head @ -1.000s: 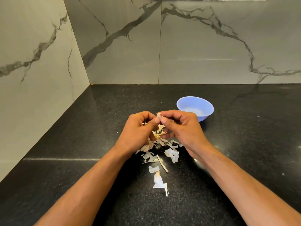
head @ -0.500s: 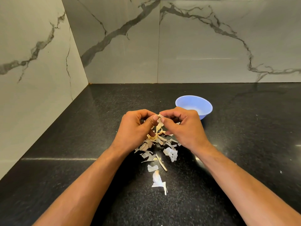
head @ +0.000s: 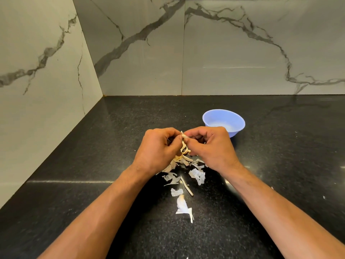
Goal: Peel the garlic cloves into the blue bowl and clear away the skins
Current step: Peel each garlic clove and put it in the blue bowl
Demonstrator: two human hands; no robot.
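Note:
My left hand (head: 157,148) and my right hand (head: 211,146) meet above the black counter, and together they pinch a small garlic clove (head: 184,136) whose loose skin curls down between them. Most of the clove is hidden by my fingers. Below and in front of the hands lies a scatter of white and tan garlic skins (head: 197,175), with more pieces (head: 182,206) trailing toward me. The blue bowl (head: 224,122) stands just behind my right hand, upright; what I see of its inside looks bare.
The black speckled counter (head: 93,193) runs into a corner of marble-patterned wall tiles, with one wall at the left (head: 37,90) and one at the back. A few tiny skin flecks (head: 323,197) lie far right.
Both hands stayed together on the clove, with the fingers shifting slightly as the skin is worked loose. The bowl and the skins on the counter have not moved.

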